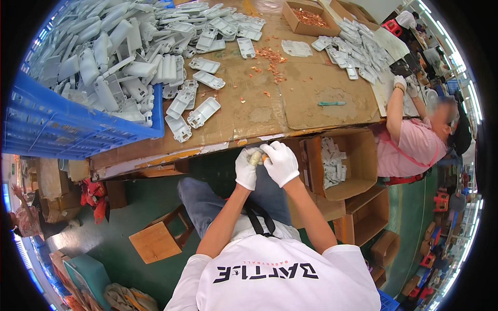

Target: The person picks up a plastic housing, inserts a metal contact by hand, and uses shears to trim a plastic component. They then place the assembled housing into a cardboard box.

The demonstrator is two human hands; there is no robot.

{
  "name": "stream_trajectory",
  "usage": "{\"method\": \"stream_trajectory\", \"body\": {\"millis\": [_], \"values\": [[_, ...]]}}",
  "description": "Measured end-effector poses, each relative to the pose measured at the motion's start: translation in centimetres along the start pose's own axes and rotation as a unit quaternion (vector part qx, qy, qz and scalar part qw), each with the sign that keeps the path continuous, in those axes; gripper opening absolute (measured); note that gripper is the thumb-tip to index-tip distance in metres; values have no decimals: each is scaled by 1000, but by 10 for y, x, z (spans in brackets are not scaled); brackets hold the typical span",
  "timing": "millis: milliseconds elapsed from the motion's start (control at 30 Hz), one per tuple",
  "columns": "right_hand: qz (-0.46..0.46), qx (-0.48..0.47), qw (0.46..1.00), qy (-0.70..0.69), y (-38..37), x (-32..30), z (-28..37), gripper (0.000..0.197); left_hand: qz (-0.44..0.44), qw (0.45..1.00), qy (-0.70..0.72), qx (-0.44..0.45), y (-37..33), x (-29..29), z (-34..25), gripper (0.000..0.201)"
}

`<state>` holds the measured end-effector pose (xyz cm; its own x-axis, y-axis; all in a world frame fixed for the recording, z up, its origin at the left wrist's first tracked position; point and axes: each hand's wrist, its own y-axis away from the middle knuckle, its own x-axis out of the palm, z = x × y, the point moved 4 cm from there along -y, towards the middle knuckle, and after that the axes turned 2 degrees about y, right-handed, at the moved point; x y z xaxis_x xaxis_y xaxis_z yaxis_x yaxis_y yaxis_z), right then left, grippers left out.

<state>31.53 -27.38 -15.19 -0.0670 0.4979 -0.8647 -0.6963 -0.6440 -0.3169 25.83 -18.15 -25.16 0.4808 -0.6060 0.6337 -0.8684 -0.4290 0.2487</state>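
Observation:
My left hand point(247, 170), in a white glove with yellowish fingertip covers, is closed just off the table's near edge. Against it, my right hand point(280, 165), gloved in white too, has its fingers bent inward. A small patch of orange shows between the fingertips; whatever they pinch is too small and covered to name. Ahead on the cardboard-topped table point(249, 114) lie several loose pale grey plastic housings point(204, 112). More of them heap up in a blue plastic crate point(78, 129) on the left.
Small copper-coloured pieces point(272, 59) are scattered on the cardboard, and more fill a box point(298, 30). A green-handled tool point(332, 103) lies right of centre. An open carton point(358, 171) of white parts stands by my right arm. A co-worker point(415, 140) works at the right.

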Motion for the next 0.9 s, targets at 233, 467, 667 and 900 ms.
{"method": "stream_trajectory", "body": {"millis": [233,467,667,900], "values": [[52,45,996,-57,-4,0,-3,17,35,991,-123,34,1,-1,-15,22],[-11,66,991,-113,18,3,5,33,84,989,-117,22,2,-7,-20,21],[-19,65,994,-91,30,2,16,37,99,984,-129,67,12,-9,-23,17],[-60,220,891,-393,49,3,9,25,105,873,-389,276,24,9,-44,16]]}}
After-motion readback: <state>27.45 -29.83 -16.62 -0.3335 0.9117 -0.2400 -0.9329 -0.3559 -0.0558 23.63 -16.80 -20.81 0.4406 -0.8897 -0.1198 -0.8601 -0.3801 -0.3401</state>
